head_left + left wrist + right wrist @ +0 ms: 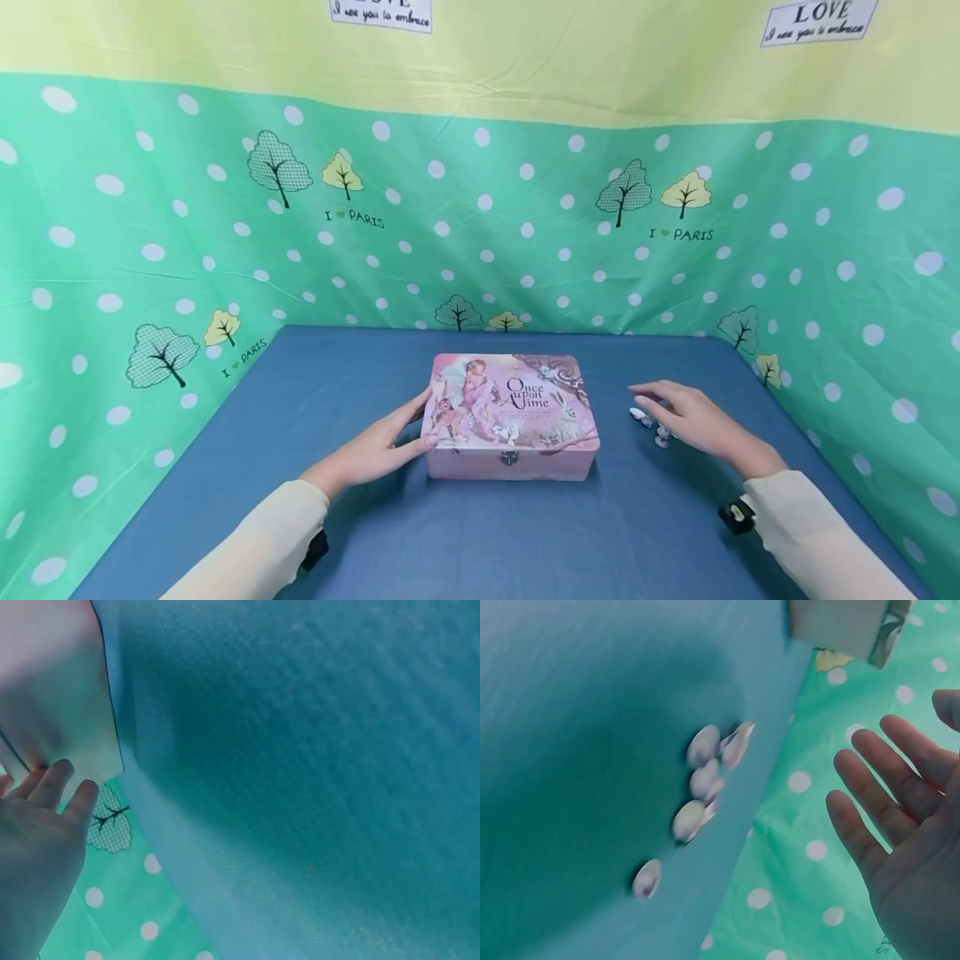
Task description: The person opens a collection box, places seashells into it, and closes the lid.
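Note:
A pink tin box with a lid printed "Once upon a time" sits on the blue table, its small metal clasp toward me. My left hand rests against the box's left side, the thumb at the front corner and the fingers fairly straight. In the left wrist view, fingertips touch the box wall. To the right of the box my right hand hovers over small white seashells, fingers extended and holding nothing. Several shells lie loose in the right wrist view, apart from the spread fingers.
Blue cloth covers the table. Behind it and along both sides hangs a green dotted curtain with tree prints and a yellow upper band. Both wrists carry a black strap device.

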Available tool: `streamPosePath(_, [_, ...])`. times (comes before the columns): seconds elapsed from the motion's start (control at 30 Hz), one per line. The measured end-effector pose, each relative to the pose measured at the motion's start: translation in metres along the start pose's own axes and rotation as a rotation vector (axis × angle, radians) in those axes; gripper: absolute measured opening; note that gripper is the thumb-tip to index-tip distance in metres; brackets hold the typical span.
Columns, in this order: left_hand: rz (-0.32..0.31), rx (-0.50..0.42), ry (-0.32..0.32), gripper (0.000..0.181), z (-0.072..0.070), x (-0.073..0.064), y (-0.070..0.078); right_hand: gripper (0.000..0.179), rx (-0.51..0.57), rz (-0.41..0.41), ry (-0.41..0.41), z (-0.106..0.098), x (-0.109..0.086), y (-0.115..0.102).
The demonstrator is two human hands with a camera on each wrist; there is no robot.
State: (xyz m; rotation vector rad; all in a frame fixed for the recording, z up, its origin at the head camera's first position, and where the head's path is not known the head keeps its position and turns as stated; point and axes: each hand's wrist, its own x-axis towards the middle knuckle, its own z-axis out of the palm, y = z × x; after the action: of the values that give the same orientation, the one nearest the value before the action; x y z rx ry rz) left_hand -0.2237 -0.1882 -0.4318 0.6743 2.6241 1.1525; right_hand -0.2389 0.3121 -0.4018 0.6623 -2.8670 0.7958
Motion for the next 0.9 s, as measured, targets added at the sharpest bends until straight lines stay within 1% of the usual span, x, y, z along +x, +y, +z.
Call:
streamPosePath(0.23, [-0.025, 0.006, -0.014, 0.087, -0.002, 0.001, 0.003, 0.033, 0.038, -0.084, 0.008, 0.002, 0.007, -0.021])
streamPosePath(0.5, [-0.038, -0.016, -0.034, 0.089, -0.007, 0.002, 0.006, 0.026, 0.094, -0.181, 0.042, 0.007, 0.016, -0.049])
streamPosePath(0.7, [-0.045, -0.026, -0.043, 0.09, -0.007, 0.002, 0.007, 0.027, 0.153, -0.222, 0.022, 0.013, 0.02, -0.068])
streamPosePath(0.9, [-0.065, -0.014, -0.045, 0.091, -0.009, 0.002, 0.009, 0.027, 0.198, -0.294, 0.004, 0.02, 0.023, -0.08])
